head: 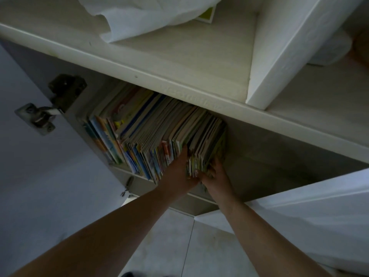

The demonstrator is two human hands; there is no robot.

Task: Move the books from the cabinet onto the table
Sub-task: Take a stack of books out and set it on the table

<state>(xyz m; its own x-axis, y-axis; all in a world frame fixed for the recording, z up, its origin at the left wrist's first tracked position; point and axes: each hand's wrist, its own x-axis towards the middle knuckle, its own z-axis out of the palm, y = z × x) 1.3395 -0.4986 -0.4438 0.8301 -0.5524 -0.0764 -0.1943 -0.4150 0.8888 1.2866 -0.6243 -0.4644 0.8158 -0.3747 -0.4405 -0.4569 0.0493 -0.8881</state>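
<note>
Head view: hands (196, 172) on books (151, 128).

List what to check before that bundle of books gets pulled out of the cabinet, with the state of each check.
1. Left hand placed: its fingers reach in between the spines, parting the bundle from the remaining books: ok.
2. Right hand placed: it holds the right end of the bundle of books low at the front: ok.
3. Grip firm enough to carry the whole bundle: cannot tell; fingertips are hidden.
4. Left door and right door swung open, path out free: ok.
5. Remaining books will stay upright once the bundle leaves: cannot tell; they already lean.
6. Table ready to receive: cannot tell, not in view.
</note>
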